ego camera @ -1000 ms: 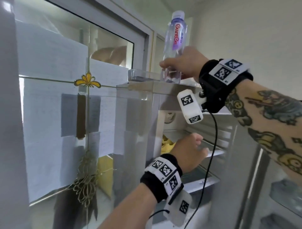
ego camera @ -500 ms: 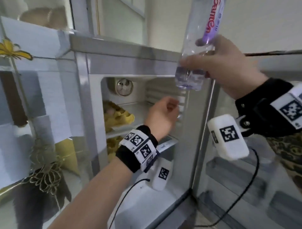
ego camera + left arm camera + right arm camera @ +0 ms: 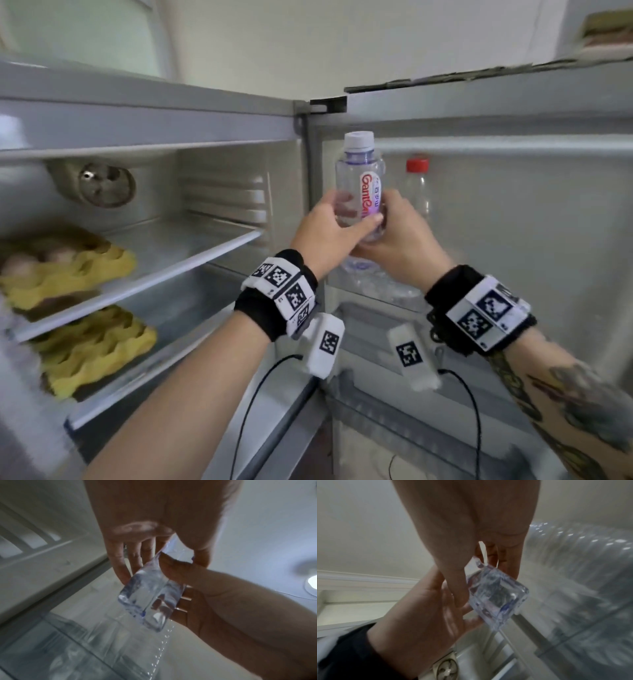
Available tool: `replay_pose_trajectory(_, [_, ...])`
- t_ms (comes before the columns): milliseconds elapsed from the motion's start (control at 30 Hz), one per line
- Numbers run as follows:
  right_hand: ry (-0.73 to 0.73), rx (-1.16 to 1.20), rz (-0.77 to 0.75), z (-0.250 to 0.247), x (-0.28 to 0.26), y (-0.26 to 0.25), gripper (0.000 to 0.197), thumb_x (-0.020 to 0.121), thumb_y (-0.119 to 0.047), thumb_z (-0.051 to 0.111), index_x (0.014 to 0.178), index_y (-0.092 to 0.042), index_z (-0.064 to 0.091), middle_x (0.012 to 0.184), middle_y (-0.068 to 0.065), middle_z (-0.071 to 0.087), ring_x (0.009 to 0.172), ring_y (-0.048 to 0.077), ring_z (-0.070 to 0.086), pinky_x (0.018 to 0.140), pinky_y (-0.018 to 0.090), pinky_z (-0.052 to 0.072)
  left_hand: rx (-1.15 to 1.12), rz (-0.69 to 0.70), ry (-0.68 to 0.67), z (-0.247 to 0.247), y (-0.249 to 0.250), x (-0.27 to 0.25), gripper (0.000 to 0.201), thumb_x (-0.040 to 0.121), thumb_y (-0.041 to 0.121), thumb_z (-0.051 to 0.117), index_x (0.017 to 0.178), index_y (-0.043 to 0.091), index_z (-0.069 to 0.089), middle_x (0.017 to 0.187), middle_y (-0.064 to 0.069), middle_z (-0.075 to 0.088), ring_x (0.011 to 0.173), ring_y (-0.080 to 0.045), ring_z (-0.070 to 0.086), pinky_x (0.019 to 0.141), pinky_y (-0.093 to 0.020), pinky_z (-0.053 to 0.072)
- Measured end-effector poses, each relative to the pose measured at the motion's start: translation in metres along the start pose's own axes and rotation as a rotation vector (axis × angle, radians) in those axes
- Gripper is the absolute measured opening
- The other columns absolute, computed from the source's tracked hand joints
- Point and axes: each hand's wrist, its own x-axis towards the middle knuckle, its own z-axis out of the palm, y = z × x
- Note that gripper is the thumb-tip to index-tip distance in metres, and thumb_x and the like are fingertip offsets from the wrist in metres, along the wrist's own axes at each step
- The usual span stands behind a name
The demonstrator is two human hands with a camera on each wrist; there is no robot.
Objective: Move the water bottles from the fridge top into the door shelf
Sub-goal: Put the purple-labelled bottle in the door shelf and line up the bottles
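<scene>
- Water bottle [image 3: 359, 185]: clear, white cap, red lettering, upright, gripped between left hand [image 3: 325, 236] and right hand [image 3: 400, 246], above door shelf [image 3: 373, 294].
- Just behind right hand: red-capped bottle [image 3: 418, 188].
- Left of hands: yellow egg trays [image 3: 68, 267].

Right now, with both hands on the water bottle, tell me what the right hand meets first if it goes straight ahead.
Probably the red-capped bottle standing in the door shelf just beyond the right hand and its water bottle; depth is unclear.

A clear, white-capped water bottle [image 3: 360, 192] with a red-lettered label stands upright, held above the door shelf [image 3: 383, 294].
</scene>
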Motion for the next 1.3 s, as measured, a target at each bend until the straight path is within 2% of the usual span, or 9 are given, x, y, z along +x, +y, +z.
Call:
replay_pose_trajectory(200, [0.089,-0.095,0.093,-0.006,-0.013,0.034,0.059,0.072,-0.041,0.078,0.119,-0.016,0.053,0.101,-0.004,0.057,0.087,0.01,0.055,0.074,0.022,0.042,0.096,-0.07,0.135,0.016,-0.019,0.017,0.058,0.071,0.05,0.075,0.116,0.023,0.053,0.104,0.008,0.064,0.088,-0.007,0.063,0.073,-0.021,0.049])
replay_pose_trajectory(267, [0.155,-0.146,0.105,-0.01,-0.02,0.047,0.043,0.077,-0.034,0.074,0.111,-0.014,0.056,0.098,-0.002,0.053,0.083,0.011,0.051,0.073,0.02,0.036,0.116,-0.101,0.207,0.015,-0.028,0.022,0.055,0.072,0.049,0.076,0.114,0.023,0.052,0.104,0.009,0.062,0.088,-0.009,0.062,0.073,-0.02,0.044])
replay_pose_trajectory(367, [0.193,-0.192,0.132,-0.012,-0.029,0.065,0.033,0.081,-0.028,0.069,0.107,-0.015,0.053,0.103,-0.003,0.045,0.092,0.013,0.047,0.082,0.025,0.041,0.122,-0.143,0.249,0.015,-0.04,0.028,0.045,0.073,0.045,0.076,0.103,0.028,0.048,0.096,0.014,0.058,0.08,-0.005,0.059,0.069,-0.019,0.043])
replay_pose_trajectory(433, [0.214,-0.207,0.141,-0.007,-0.034,0.074,0.038,0.082,-0.029,0.069,0.111,-0.014,0.05,0.107,-0.003,0.042,0.101,0.016,0.046,0.089,0.028,0.042,0.122,-0.158,0.262,0.017,-0.046,0.029,0.044,0.074,0.043,0.076,0.103,0.028,0.047,0.092,0.015,0.056,0.079,-0.003,0.056,0.065,-0.015,0.038])
replay_pose_trajectory(533, [0.245,-0.199,0.135,0.002,-0.041,0.082,0.061,0.08,-0.029,0.072,0.127,-0.005,0.04,0.119,0.006,0.042,0.113,0.023,0.043,0.097,0.029,0.039,0.108,-0.177,0.261,0.021,-0.051,0.033,0.051,0.075,0.043,0.075,0.113,0.021,0.051,0.1,0.009,0.058,0.087,-0.009,0.056,0.074,-0.019,0.038])
replay_pose_trajectory(700, [0.233,-0.159,0.174,0.008,-0.041,0.091,0.089,0.08,-0.031,0.074,0.144,-0.005,0.02,0.135,0.014,0.034,0.121,0.021,0.04,0.107,0.033,0.037,0.147,-0.187,0.236,0.026,-0.058,0.041,0.056,0.075,0.045,0.075,0.117,0.018,0.051,0.103,0.006,0.06,0.088,-0.01,0.056,0.076,-0.02,0.038])
replay_pose_trajectory(900, [0.235,-0.144,0.208,0.013,-0.044,0.101,0.088,0.081,-0.032,0.072,0.145,-0.003,0.02,0.137,0.014,0.036,0.123,0.025,0.041,0.108,0.041,0.037,0.187,-0.194,0.217,0.028,-0.066,0.044,0.051,0.074,0.047,0.075,0.111,0.019,0.054,0.098,0.009,0.06,0.086,-0.011,0.058,0.074,-0.021,0.039])
replay_pose_trajectory(1100, [0.232,-0.168,0.212,0.016,-0.041,0.102,0.085,0.08,-0.031,0.072,0.143,0.001,0.025,0.136,0.016,0.036,0.128,0.028,0.036,0.11,0.034,0.032,0.257,-0.173,0.163,0.024,-0.071,0.051,0.059,0.074,0.05,0.073,0.119,0.016,0.057,0.099,0.007,0.062,0.089,-0.012,0.059,0.08,-0.022,0.044])
replay_pose_trajectory(1300, [0.23,-0.168,0.22,0.017,-0.042,0.102,0.081,0.078,-0.03,0.073,0.14,-0.001,0.029,0.135,0.015,0.037,0.128,0.028,0.035,0.11,0.035,0.032,0.319,-0.161,0.081,0.02,-0.077,0.058,0.051,0.074,0.049,0.074,0.113,0.019,0.062,0.093,0.01,0.066,0.079,-0.007,0.058,0.071,-0.017,0.04])
